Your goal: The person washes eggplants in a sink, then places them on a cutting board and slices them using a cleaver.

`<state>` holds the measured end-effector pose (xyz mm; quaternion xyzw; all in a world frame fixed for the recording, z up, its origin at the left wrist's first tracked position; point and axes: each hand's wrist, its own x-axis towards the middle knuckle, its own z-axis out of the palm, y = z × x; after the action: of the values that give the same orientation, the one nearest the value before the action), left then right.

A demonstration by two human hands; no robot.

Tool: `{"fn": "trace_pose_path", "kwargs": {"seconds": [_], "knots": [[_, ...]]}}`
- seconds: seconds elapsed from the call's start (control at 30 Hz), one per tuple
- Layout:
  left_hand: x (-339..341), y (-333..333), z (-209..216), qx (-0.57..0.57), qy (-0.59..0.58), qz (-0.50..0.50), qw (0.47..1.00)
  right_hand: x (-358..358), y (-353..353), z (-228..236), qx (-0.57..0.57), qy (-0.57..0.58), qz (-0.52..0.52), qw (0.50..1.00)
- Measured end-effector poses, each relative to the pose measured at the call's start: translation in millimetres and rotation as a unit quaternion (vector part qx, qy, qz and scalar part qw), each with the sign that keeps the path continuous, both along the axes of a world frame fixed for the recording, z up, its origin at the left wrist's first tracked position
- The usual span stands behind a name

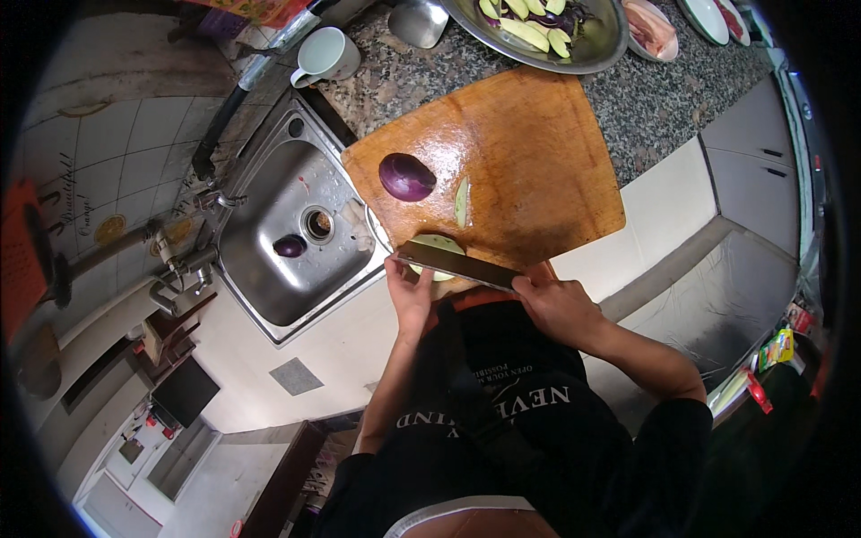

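Note:
A cut piece of eggplant (439, 241) with pale green flesh lies at the near edge of the wooden cutting board (538, 134). My left hand (410, 291) grips its left side, fingers bent, close to the knife's tip. In my right hand (558, 309) is a kitchen knife (462, 266), its handle hidden by the fingers. The blade lies across the piece and partly covers it. Farther up the board rest a thin eggplant slice (462, 202) and a purple eggplant half (406, 177), skin side up.
A steel sink (269, 197) adjoins the board's left side, with a purple eggplant piece (289, 246) in it. Behind the board stand a metal bowl (610, 45) of eggplant pieces, a mug (326, 56), a wide metal utensil (418, 22) and a bowl of raw meat (649, 32).

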<state>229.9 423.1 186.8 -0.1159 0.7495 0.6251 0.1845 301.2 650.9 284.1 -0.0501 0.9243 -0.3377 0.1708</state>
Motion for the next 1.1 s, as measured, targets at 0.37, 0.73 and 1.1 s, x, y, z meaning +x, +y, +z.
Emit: {"fn": "trace_pose_path", "kwargs": {"seconds": [0.37, 0.73, 1.1], "knots": [[-4, 1, -1, 0.034, 0.027, -0.023, 0.999, -36, -29, -17, -0.004, -0.085, 0.0, 0.996], [0, -5, 11, 0.06, -0.004, -0.04, 0.997, -43, 1, -10, -0.088, -0.059, -0.12, 0.987], [-52, 31, 57, -0.449, 0.22, -0.297, 0.813, -14, 48, -16, -0.043, -0.028, -0.277, 0.959]]}}
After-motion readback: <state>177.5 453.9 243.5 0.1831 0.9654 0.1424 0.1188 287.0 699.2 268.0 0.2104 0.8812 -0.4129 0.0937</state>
